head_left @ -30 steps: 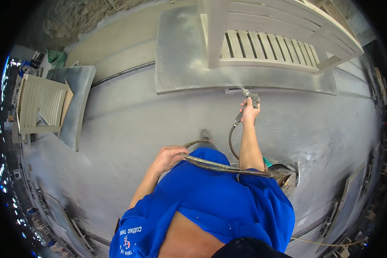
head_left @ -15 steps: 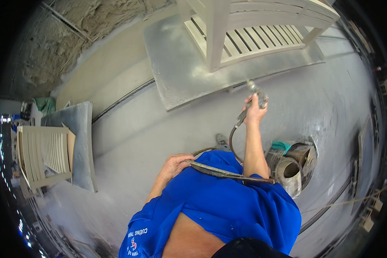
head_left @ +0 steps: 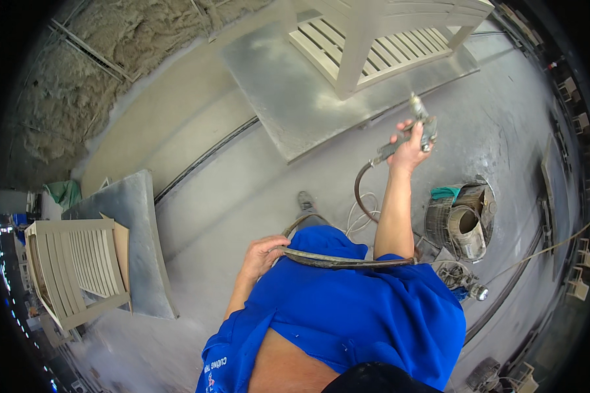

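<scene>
My right hand (head_left: 408, 149) is wrapped round the handle of a spray gun (head_left: 429, 132), held out ahead of me. Its nozzle points toward a pale slatted bench (head_left: 356, 62) on a grey board (head_left: 295, 134), with a gap between gun and bench. A dark hose curves down from the grip. At my waist, my left hand (head_left: 262, 255) grips a looped hose (head_left: 337, 262) that runs across my blue shirt. The fingertips of this hand are partly hidden by the hose.
On the left, a second slatted piece (head_left: 78, 268) stands by another grey board (head_left: 154, 262). Stained buckets (head_left: 462, 219) with a green cloth (head_left: 444, 193) sit to my right, near metal fittings (head_left: 462, 281). Rails (head_left: 206, 157) cross the floor. Fibrous, dust-coated material (head_left: 98, 59) lies far left.
My right hand and the spray gun have moved right and slightly farther away. The view has turned and shifted, and my foot shows farther ahead. My left hand keeps hold of the hose.
</scene>
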Demonstrator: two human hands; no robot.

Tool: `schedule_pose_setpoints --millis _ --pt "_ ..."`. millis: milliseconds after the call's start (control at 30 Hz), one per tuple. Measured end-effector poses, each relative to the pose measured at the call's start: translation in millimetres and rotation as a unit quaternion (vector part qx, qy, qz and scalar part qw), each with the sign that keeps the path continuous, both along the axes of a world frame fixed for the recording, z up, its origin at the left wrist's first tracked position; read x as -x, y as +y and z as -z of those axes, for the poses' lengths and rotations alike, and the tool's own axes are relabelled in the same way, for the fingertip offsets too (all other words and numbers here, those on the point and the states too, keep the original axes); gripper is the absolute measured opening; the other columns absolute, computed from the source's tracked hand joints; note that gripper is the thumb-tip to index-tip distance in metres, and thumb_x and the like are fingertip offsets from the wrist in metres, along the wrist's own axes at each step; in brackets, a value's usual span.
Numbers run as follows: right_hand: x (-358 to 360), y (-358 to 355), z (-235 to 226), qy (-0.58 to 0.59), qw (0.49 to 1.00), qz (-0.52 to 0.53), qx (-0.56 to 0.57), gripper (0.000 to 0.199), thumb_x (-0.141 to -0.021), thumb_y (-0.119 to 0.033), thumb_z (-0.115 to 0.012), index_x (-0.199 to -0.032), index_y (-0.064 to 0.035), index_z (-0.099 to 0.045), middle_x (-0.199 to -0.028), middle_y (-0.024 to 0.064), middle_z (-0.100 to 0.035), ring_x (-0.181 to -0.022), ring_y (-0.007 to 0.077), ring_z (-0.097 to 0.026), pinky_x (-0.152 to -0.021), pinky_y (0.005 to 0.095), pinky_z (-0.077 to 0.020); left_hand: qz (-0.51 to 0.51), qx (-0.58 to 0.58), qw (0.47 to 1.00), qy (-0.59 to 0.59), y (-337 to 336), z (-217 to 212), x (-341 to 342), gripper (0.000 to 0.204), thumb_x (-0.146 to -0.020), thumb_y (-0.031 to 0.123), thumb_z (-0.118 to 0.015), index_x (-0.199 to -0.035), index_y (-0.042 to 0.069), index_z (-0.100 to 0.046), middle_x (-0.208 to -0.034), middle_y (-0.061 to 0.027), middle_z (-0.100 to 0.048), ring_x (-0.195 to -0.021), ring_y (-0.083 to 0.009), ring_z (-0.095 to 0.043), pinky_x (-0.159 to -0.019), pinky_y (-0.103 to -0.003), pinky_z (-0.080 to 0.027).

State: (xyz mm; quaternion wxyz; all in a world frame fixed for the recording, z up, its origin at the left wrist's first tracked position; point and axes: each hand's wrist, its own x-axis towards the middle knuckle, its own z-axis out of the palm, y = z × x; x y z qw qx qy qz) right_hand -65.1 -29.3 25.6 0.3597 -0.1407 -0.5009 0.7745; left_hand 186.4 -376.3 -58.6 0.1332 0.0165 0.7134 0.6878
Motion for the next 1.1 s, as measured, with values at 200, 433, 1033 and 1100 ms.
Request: schedule_pose_setpoints --millis 200,433,1033,1100 --pt "-12.3 -46.4 151.5 -0.236 0.963 0.073 0.107 0.027 -0.101 -0.015 -0.059 -0.127 -0.0085 -0.054 -0.089 0.0064 -0.062 -0.071 0.016 -0.063 -0.043 0.0285 -0.046 0.027 0.111 0.991 0.076 -91.5 16.2 25.2 0.032 -0.083 -0.003 -0.078 -0.112 0.008 -0.075 -0.108 -0.0113 -0.076 -0.098 -0.0268 -0.073 -0.084 -0.034 -0.059" --pt "-3.6 -136.5 235.1 -0.395 0.906 0.083 0.124 0.033 -0.099 -0.015 -0.062 -0.132 -0.0135 -0.055 -0.085 0.0034 -0.059 -0.065 0.015 -0.061 -0.043 0.0296 -0.0454 -0.051 -0.154 0.962 -0.217 -190.4 8.4 86.2 0.03 -0.085 -0.008 -0.075 -0.114 0.001 -0.074 -0.107 -0.0126 -0.074 -0.097 -0.0232 -0.072 -0.082 -0.035 -0.059" --pt "280.4 -318.6 184.7 -0.319 0.899 0.216 -0.209 0.05 -0.093 -0.017 -0.068 -0.142 -0.0088 -0.06 -0.127 0.0216 -0.07 -0.116 0.0372 -0.068 -0.099 0.0408 -0.0511 0.121 0.07 0.971 -0.194 -426.7 -31.8 293.1 0.026 -0.09 -0.007 -0.07 -0.115 -0.005 -0.07 -0.107 -0.0135 -0.075 -0.094 -0.0197 -0.071 -0.086 -0.032 -0.057" --pt "312.3 -345.3 172.1 -0.304 0.894 0.195 -0.264 0.05 -0.092 -0.018 -0.069 -0.141 -0.0105 -0.061 -0.124 0.0213 -0.071 -0.114 0.0367 -0.069 -0.098 0.0406 -0.0516 0.229 0.268 0.936 -0.005 -459.2 -22.8 345.9 0.024 -0.088 -0.005 -0.071 -0.112 -0.003 -0.072 -0.106 -0.0142 -0.077 -0.093 -0.0193 -0.073 -0.085 -0.032 -0.057"
